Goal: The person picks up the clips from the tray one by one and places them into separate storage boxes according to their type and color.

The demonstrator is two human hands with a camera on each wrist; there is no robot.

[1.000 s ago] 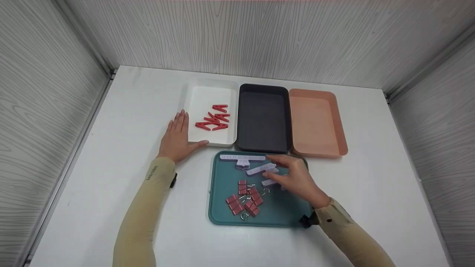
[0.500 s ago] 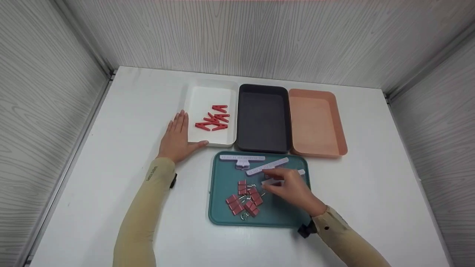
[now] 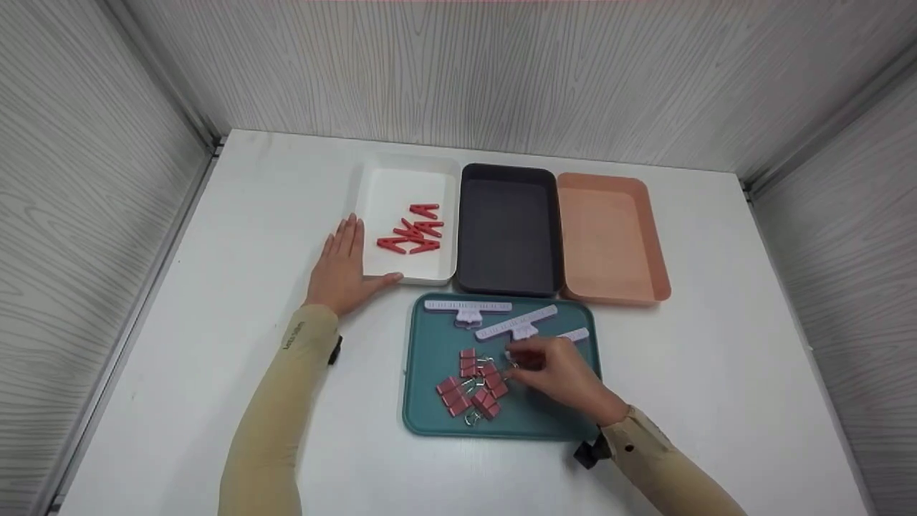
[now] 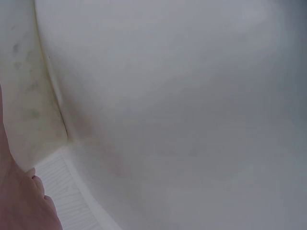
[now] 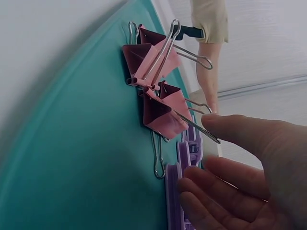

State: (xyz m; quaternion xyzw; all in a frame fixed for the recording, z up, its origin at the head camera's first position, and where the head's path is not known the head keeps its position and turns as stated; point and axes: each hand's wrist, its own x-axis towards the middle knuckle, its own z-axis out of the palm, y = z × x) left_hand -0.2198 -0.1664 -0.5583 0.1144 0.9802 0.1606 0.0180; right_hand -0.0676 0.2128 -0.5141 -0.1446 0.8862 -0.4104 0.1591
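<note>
White tabletop (image 3: 723, 373), wood-grained wall (image 3: 466, 72) behind. I see left hand (image 3: 339, 276) against the white tray (image 3: 390, 190), fingers straight; right hand (image 3: 566, 373), thumb and fingers parted, at a pink binder clip (image 5: 173, 122) on the teal tray (image 3: 428, 337).

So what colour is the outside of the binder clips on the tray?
Pink: the binder clips show best in the right wrist view.
</note>
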